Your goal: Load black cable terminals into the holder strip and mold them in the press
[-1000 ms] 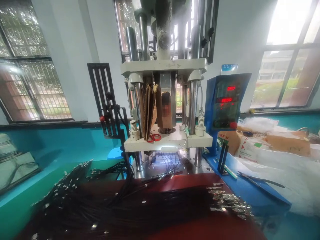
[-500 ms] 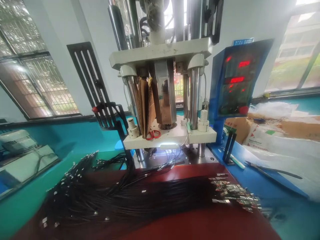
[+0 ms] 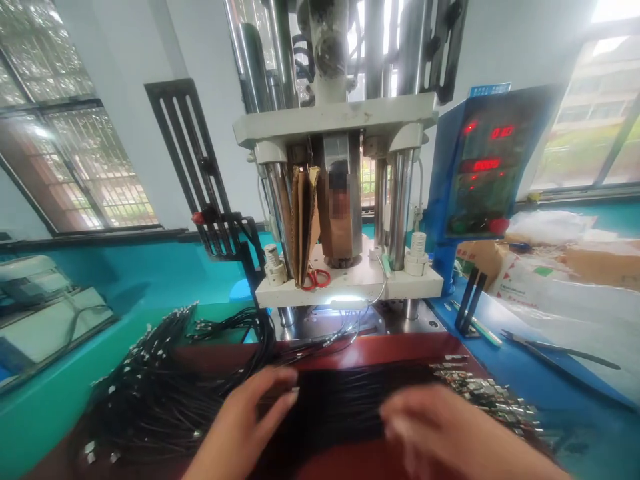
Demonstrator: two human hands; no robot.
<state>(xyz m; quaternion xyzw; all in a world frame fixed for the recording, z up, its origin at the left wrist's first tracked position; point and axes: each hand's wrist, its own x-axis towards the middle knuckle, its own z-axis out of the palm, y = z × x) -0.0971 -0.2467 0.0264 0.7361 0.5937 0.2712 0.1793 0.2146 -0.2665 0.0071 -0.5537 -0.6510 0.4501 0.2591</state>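
A thick bundle of black cables [image 3: 345,407] lies across the dark red table, with silvery metal ends [image 3: 500,397] at the right and small pale connectors on its left part. My left hand [image 3: 255,407] is over the middle of the bundle, thumb and forefinger apart in a curve. A small pale spot shows by its thumb tip; whether it is a nail or a connector I cannot make out. My right hand [image 3: 430,420] is over the bundle's right part, its fingers bent and smeared by motion, so their grip is unclear.
A press [image 3: 340,127] stands behind the table, with red-handled scissors [image 3: 317,279] and folded cardboard [image 3: 303,227] on its plate. A blue control box [image 3: 483,160] shows red digits. Cutters [image 3: 560,348] lie on the blue surface at right. Plastic bags [image 3: 575,287] are beyond.
Both my hands have come into view from below, over the cable bundle. The camera view has shifted slightly, so the press appears further right and lower.
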